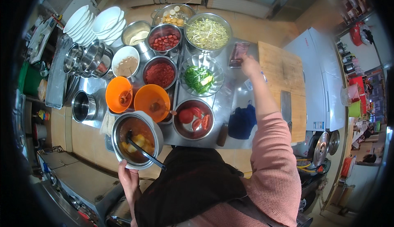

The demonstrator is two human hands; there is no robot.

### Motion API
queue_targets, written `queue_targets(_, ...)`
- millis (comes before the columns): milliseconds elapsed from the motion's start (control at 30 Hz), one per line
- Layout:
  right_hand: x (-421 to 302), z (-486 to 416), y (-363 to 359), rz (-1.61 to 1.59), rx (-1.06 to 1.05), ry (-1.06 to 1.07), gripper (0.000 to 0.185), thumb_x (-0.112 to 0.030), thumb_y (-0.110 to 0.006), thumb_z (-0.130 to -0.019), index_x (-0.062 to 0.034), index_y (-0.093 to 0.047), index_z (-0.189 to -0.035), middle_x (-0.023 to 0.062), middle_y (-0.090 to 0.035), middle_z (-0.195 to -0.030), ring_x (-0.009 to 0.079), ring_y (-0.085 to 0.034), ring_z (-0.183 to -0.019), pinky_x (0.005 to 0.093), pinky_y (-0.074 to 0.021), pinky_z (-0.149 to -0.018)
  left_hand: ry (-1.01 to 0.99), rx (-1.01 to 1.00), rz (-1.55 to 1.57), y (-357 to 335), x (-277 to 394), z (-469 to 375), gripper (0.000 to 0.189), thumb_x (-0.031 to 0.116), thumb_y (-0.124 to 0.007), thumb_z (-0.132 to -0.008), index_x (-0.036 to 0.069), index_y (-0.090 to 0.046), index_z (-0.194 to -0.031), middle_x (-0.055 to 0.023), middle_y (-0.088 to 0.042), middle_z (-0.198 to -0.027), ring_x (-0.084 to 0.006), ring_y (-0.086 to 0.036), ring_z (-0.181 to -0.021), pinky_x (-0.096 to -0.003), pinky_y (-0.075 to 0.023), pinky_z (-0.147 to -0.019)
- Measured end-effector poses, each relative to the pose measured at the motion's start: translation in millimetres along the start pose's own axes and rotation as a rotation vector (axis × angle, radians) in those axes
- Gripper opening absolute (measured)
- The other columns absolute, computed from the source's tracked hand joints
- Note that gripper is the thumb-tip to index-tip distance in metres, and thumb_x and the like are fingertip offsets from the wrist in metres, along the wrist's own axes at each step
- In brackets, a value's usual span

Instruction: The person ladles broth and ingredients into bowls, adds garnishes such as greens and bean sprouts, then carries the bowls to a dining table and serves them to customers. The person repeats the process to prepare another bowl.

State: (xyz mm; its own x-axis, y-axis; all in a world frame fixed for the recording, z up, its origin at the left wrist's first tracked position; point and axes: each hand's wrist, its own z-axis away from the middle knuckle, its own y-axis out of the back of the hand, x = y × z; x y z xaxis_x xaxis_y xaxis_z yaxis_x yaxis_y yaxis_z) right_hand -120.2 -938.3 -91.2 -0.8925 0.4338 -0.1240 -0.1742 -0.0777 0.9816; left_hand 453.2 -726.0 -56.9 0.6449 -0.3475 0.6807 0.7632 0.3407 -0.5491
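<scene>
My left hand (128, 174) grips the lower rim of a white-sided pot (154, 127), lined with metal, that holds a reddish-orange soup with yellow pieces. A black ladle or spoon (146, 153) leans in it, its handle over the rim. My right hand (250, 66) is stretched forward, its fingers at the edge of a dark flat item, perhaps a phone (239, 54), lying on the steel table; whether they grip it cannot be told. Between the hands are a steel bowl of cut tomatoes (194, 119) and a clear fluted bowl with chopped greens (198, 79).
Two orange bowls (152, 99) stand beside the pot. Beyond are a bowl of bean sprouts (207, 33), red dates (163, 42) and stacked white bowls (107, 22). To the right lie a dark blue cloth (243, 122), a wooden cutting board (274, 70) and a cleaver (285, 107).
</scene>
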Motion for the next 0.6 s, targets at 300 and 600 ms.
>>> queue_targets(300,-4,32,7,-0.347,0.304,0.166,0.045,-0.017,-0.059,-0.085,-0.0236,-0.051,-0.130,0.0159,-0.060,-0.109,0.0327,-0.061,-0.098,0.0421,-0.0492,-0.084,-0.038,0.038,-0.094,-28,8,3,0.043,0.025,-0.054,-0.090,0.001,-0.046,-0.125,-0.0104,-0.058,-0.122,-0.0211,-0.057,-0.110,-0.0363,-0.0448,-0.096)
queue_targets(600,-133,65,-60,-0.034,-0.132,0.584,0.051,-0.012,-0.065,-0.078,-0.0117,-0.053,-0.127,0.0128,-0.053,-0.127,0.0282,-0.048,-0.119,0.0363,-0.0407,-0.100,-0.040,0.043,-0.156,-53,21,1,0.041,0.025,-0.054,-0.091,0.001,-0.047,-0.123,-0.0098,-0.058,-0.121,-0.0205,-0.057,-0.111,-0.0372,-0.0434,-0.098)
